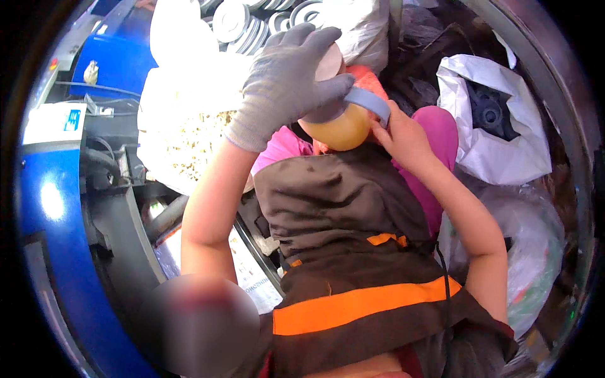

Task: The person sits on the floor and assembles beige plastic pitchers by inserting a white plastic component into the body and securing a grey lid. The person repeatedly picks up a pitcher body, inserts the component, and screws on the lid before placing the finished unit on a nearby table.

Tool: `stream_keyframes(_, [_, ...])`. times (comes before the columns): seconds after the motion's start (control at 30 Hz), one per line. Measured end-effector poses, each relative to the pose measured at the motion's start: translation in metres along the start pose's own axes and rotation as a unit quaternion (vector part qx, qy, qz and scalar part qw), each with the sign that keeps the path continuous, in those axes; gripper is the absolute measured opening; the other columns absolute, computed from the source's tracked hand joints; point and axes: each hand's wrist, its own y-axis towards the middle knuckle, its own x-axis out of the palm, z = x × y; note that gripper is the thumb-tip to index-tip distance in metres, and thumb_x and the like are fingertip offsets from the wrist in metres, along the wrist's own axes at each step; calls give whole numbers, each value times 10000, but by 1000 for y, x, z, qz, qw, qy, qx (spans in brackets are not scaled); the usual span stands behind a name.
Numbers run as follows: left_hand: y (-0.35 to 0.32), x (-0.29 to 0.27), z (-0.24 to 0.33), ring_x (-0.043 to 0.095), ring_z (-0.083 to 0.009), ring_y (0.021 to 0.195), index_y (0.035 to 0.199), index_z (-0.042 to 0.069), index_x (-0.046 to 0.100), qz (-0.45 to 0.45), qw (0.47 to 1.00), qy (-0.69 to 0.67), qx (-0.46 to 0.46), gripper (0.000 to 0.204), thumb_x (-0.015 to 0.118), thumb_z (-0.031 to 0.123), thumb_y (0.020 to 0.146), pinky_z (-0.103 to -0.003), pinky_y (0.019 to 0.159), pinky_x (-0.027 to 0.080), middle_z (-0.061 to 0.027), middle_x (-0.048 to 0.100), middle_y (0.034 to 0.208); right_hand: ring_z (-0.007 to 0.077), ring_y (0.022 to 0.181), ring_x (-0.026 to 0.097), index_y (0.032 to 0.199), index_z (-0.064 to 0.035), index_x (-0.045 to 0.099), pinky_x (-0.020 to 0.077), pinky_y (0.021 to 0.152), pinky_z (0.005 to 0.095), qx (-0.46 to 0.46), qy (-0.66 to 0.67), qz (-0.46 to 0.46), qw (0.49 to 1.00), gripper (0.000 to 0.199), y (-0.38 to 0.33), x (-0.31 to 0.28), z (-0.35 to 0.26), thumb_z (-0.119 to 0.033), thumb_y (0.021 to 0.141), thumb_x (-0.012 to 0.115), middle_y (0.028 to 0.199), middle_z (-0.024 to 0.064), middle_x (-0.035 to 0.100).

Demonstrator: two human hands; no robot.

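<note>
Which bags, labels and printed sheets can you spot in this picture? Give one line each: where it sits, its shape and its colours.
White plastic bag, right: crumpled, open, dark round parts inside.
White label, left on blue machine: rectangular, with a blue patch.
Printed white sheet, lower centre: slanted, partly hidden.
Clear bag, top: holds round metal lids.

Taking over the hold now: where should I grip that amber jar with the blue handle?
Grip the amber jar around its bulging body from below: the gloved left hand covers the top, and the bare right hand holds the blue handle on its right.
</note>
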Motion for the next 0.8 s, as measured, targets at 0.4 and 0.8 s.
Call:
stream_keyframes(0.4, [14, -117, -20, 592, -183, 919, 1161, 51, 571, 191, 947, -257, -9, 492, 746, 277, 760, -297, 792, 484, -127, 615, 1030, 393, 823, 624, 1285, -17, 362, 491, 696, 497, 54, -20, 21, 998, 543, -5, 20, 13, -280, 857, 567, 904, 231, 627])
stream_keyframes(0.8, [-14, 3, 4, 484, -398, 1136, 1274, 84, 492, 7, 1000, -14, 19, 610, 676, 367, 767, -457, 962, 410, -250, 487, 1231, 389, 856, 615, 1222, -27, 416, 481, 731, 493, 22, 2, 40, 999, 451, -6, 26, 19, -264, 865, 558, 944, 234, 618])
